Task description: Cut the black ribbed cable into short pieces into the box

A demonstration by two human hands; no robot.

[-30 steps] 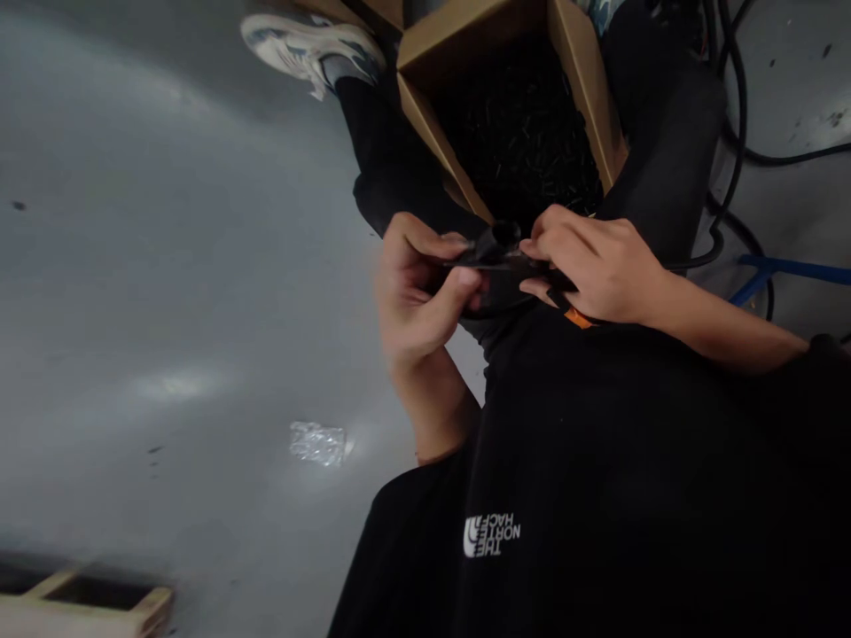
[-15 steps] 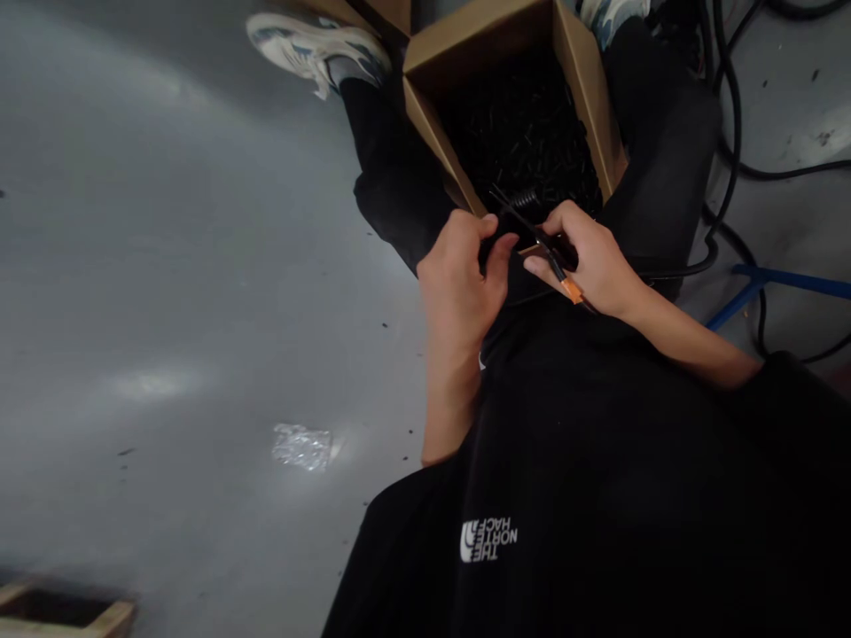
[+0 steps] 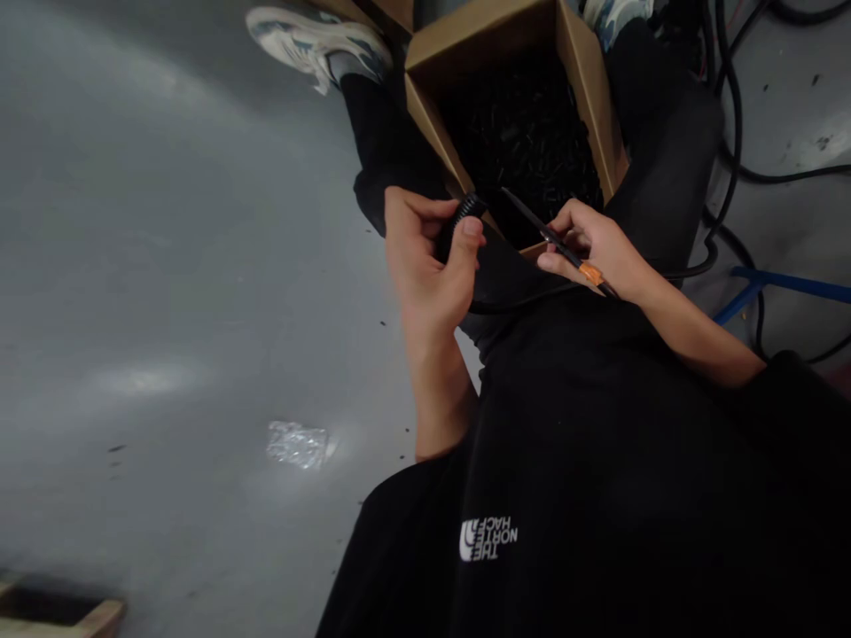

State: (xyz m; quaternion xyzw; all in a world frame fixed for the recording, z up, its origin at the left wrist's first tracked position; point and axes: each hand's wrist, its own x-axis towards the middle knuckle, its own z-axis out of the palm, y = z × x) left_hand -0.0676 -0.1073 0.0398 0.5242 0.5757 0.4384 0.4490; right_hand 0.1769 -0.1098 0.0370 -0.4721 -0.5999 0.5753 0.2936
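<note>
Pinched between the thumb and fingers of my left hand (image 3: 432, 261) is a black ribbed tube (image 3: 469, 206). My right hand (image 3: 591, 248) holds a slim dark tool (image 3: 532, 218) with orange tape around it, its pointed end toward the upper left; it looks like scissors with the blades together. The tool's tip is a short way right of the tube, not touching it. Both hands are over the near edge of an open cardboard box (image 3: 591, 97), which holds many small black pieces (image 3: 525, 133).
My legs flank the box, with a shoe (image 3: 319, 44) at the upper left. Black cables (image 3: 735, 115) and a blue metal bar (image 3: 798, 282) lie at the right. A clear plastic packet (image 3: 298, 444) is on the floor; a wooden frame (image 3: 99, 618) shows lower left.
My left hand has moved left, and the ribbed tube now shows in its grip. My right hand has shifted slightly right with the tool, whose blades have come together.
</note>
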